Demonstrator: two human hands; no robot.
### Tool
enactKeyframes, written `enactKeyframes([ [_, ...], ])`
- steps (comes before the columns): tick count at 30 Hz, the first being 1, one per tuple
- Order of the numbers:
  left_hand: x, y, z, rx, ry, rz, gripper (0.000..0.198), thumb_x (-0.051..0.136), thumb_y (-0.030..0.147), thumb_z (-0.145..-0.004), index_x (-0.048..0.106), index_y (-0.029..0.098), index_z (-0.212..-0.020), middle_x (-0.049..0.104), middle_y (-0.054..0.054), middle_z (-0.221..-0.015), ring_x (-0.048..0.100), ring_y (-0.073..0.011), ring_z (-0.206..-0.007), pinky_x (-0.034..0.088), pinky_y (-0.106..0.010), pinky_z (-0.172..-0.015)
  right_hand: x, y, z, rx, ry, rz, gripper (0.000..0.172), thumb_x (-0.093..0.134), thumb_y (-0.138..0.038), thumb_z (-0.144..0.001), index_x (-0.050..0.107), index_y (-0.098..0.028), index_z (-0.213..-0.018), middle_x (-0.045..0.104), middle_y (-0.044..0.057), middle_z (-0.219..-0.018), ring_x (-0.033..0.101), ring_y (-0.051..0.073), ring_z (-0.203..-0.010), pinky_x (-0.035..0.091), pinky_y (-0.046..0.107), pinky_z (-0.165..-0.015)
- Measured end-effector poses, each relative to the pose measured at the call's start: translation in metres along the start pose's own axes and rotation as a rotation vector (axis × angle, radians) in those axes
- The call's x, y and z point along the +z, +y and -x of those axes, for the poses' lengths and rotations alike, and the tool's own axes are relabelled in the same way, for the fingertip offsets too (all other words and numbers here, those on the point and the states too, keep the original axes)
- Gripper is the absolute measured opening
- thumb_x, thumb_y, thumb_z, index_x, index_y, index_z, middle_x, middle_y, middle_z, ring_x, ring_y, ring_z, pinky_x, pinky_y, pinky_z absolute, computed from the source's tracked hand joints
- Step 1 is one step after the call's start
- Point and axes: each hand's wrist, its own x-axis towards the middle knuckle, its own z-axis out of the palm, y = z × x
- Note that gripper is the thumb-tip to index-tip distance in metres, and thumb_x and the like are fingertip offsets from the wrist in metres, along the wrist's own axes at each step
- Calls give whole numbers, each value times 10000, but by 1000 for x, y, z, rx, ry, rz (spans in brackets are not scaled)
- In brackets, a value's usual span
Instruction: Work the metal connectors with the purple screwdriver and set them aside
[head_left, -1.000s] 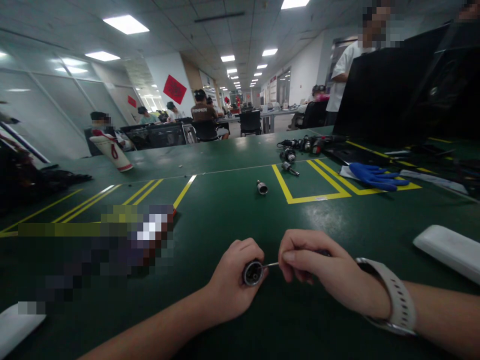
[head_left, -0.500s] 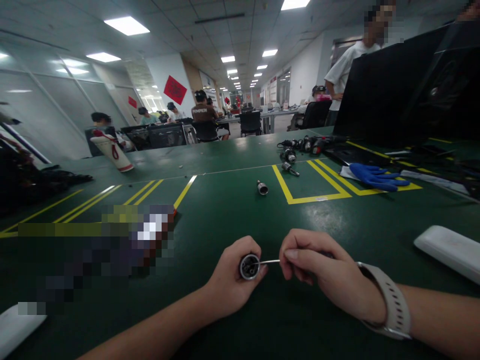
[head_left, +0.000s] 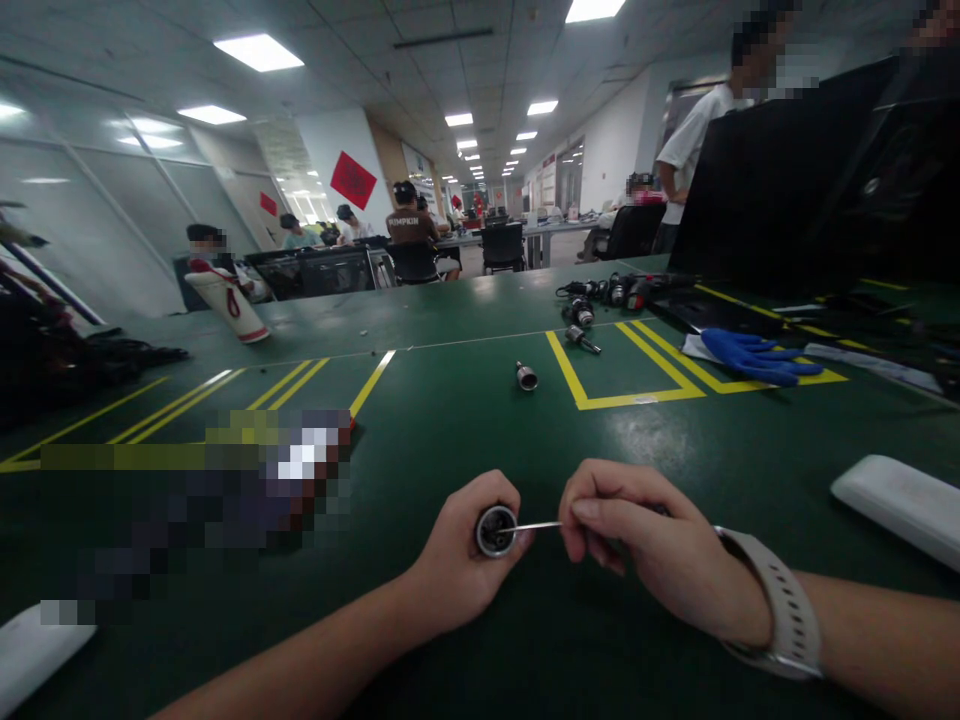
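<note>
My left hand (head_left: 457, 565) is closed around a small round metal cylinder (head_left: 495, 530) whose open end faces the camera. My right hand (head_left: 645, 545), with a pale watch strap at the wrist, pinches a thin metal rod (head_left: 536, 526) whose tip reaches into the cylinder's open end. Both hands hover low over the green table (head_left: 480, 430) near its front edge.
A loose metal cylinder (head_left: 526, 376) lies mid-table, with more metal parts (head_left: 581, 320) behind it by yellow tape lines. A blue glove (head_left: 757, 355) lies at right, and a white flat object (head_left: 900, 505) at the right edge. A person (head_left: 701, 140) stands behind a black screen (head_left: 795, 190).
The cylinder in my left hand has shifted slightly left and up, and the rod tip stays at its open end. The standing person at the back right has turned a little.
</note>
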Motion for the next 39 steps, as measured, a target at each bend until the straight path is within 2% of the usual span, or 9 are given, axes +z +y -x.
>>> enactKeyframes([
  [4, 0, 1, 0, -11, -3, 53, 140, 564, 157, -747, 435, 186, -699, 461, 17, -699, 437, -115, -619, 356, -244, -563, 0, 0, 2, -48, 11, 24, 166, 471, -215, -824, 556, -144, -700, 558, 3, -610, 439, 86, -499, 325, 200, -449],
  [11, 0, -2, 1, -41, 11, 113, 147, 581, 190, -753, 438, 189, -718, 453, 21, -707, 426, -117, -623, 348, -247, -560, 1, -11, 6, -168, 13, 270, 212, 465, -223, -829, 565, -142, -661, 539, 5, -607, 454, 99, -542, 344, 224, -499],
  [16, -1, -1, 1, -98, 35, 240, 140, 584, 210, -764, 448, 187, -743, 453, 26, -718, 432, -115, -630, 353, -243, -560, -4, -10, 6, -224, 32, 253, 214, 450, -218, -838, 570, -147, -676, 543, 7, -617, 455, 106, -553, 349, 232, -509],
  [24, -1, 1, -1, -148, 61, 318, 133, 602, 223, -760, 475, 181, -757, 464, 36, -715, 432, -104, -624, 357, -227, -556, -5, -8, 5, -205, 52, 192, 190, 450, -188, -834, 566, -154, -687, 541, 4, -622, 448, 107, -557, 345, 232, -500],
  [33, -3, 1, -1, -188, 147, 400, 128, 630, 229, -743, 514, 177, -751, 502, 34, -707, 468, -106, -645, 374, -228, -579, 0, -8, 5, -189, 52, 255, 218, 455, -279, -884, 586, -163, -753, 556, 13, -687, 463, 113, -592, 363, 232, -507],
  [39, -2, -3, -1, -226, 112, 543, 150, 632, 273, -752, 516, 181, -778, 503, 32, -703, 464, -102, -612, 383, -231, -544, -2, -6, 7, -185, 65, 205, 197, 459, -279, -890, 585, -171, -785, 563, 10, -697, 463, 112, -586, 365, 232, -506],
])
